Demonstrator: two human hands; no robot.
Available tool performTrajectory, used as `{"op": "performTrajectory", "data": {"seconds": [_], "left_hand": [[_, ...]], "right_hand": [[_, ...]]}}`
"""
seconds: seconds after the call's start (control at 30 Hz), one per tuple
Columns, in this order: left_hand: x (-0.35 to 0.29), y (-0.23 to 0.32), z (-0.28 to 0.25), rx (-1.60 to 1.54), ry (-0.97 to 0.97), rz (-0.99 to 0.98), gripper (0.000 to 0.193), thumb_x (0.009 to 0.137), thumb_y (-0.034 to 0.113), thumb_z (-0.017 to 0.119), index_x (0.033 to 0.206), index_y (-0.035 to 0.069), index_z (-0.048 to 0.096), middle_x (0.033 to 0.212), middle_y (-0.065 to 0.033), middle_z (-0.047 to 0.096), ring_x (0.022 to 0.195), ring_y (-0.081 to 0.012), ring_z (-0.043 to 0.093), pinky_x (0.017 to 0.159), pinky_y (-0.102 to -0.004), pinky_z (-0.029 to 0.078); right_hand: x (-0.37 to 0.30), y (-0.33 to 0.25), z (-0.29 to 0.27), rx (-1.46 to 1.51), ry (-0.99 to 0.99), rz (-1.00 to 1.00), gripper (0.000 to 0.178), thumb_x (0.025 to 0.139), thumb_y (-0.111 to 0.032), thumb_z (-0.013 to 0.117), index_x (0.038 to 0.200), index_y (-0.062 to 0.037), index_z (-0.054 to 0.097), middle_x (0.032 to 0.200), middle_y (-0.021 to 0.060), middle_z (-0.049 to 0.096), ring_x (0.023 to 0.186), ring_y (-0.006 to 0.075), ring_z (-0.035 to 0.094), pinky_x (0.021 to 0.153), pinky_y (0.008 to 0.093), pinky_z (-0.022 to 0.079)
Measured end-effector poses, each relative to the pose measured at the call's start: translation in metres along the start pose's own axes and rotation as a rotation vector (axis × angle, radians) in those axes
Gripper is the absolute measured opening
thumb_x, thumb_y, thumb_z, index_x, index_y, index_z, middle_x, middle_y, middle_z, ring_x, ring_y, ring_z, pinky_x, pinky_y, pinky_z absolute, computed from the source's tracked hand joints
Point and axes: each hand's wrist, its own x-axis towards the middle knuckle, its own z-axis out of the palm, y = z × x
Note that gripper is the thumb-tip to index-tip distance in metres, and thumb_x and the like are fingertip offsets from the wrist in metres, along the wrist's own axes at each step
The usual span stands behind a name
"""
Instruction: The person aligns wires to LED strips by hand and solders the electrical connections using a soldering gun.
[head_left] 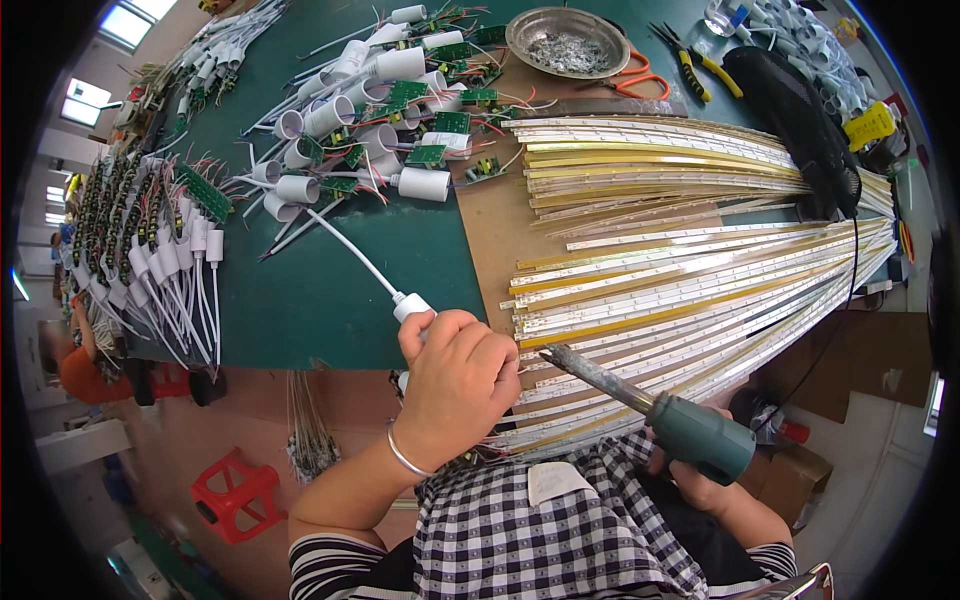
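Note:
My left hand point(462, 378) is closed round a white plastic end cap point(410, 306), near the table's front edge. A white cable point(352, 247) runs from the cap toward a heap of similar white caps point(325, 115) with green circuit boards. In my right hand point(700, 485), partly hidden behind its handle, is a soldering iron point(702, 436) with a green handle. Its dark tip points left, close to my left hand and over the ends of the LED strips point(640, 285). These strips, white and yellow, lie fanned out on brown board.
A metal bowl point(545, 25) of solder scraps stands at the back, beside orange-handled scissors point(640, 85) and yellow-handled pliers point(690, 75). A black mesh-like object point(790, 115) lies across the strips. More wired caps point(165, 250) lie at the left. A red stool point(237, 495) stands below.

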Motion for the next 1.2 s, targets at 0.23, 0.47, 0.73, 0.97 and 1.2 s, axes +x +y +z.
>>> {"op": "performTrajectory", "data": {"seconds": [0.23, 0.47, 0.73, 0.97, 1.2], "left_hand": [[0.0, 0.001, 0.001, -0.004, 0.023, -0.015, 0.012, 0.069, 0.008, 0.066, 0.075, 0.012, 0.056, 0.072, -0.0011, 0.054, 0.086, -0.0218, 0.052, 0.089, -0.0411, 0.026], [0.001, 0.001, 0.003, 0.004, 0.02, -0.002, 0.014, 0.066, 0.006, 0.065, 0.073, 0.012, 0.055, 0.07, -0.0015, 0.052, 0.084, -0.0233, 0.052, 0.091, -0.0424, 0.027], [0.002, 0.0, 0.004, -0.008, 0.013, 0.011, 0.014, 0.065, 0.005, 0.064, 0.073, 0.011, 0.054, 0.071, -0.0017, 0.052, 0.085, -0.0236, 0.052, 0.094, -0.0449, 0.029], [0.002, -0.001, 0.004, -0.022, 0.01, 0.02, 0.015, 0.064, 0.005, 0.064, 0.073, 0.011, 0.054, 0.072, -0.0017, 0.052, 0.085, -0.0237, 0.052, 0.095, -0.0455, 0.03], [0.002, -0.002, 0.003, -0.026, 0.001, 0.029, 0.015, 0.064, 0.005, 0.065, 0.074, 0.01, 0.055, 0.073, -0.0021, 0.053, 0.086, -0.0236, 0.052, 0.096, -0.0457, 0.03]], "right_hand": [[0.006, -0.005, 0.011, 0.035, 0.127, 0.038, 0.027, 0.075, -0.003, 0.058, 0.101, 0.002, 0.062, 0.082, 0.0119, 0.064, 0.061, 0.0193, 0.065, 0.062, 0.0302, 0.052], [0.004, -0.005, 0.011, 0.059, 0.154, 0.079, 0.029, 0.076, -0.005, 0.059, 0.104, 0.0021, 0.062, 0.082, 0.012, 0.065, 0.062, 0.0206, 0.065, 0.064, 0.0316, 0.051], [-0.005, -0.004, 0.01, -0.091, 0.097, 0.233, 0.03, 0.074, -0.01, 0.065, 0.104, -0.0049, 0.066, 0.106, 0.012, 0.065, 0.096, 0.03, 0.058, 0.089, 0.0389, 0.041], [-0.006, -0.002, 0.01, -0.024, 0.084, 0.243, 0.03, 0.073, -0.013, 0.067, 0.103, -0.0073, 0.066, 0.112, 0.0114, 0.063, 0.106, 0.0327, 0.052, 0.094, 0.0401, 0.036], [-0.002, 0.0, 0.007, -0.099, 0.021, 0.141, 0.036, 0.077, -0.012, 0.062, 0.111, -0.0026, 0.057, 0.096, 0.0098, 0.062, 0.086, 0.025, 0.057, 0.078, 0.0351, 0.044]]}}
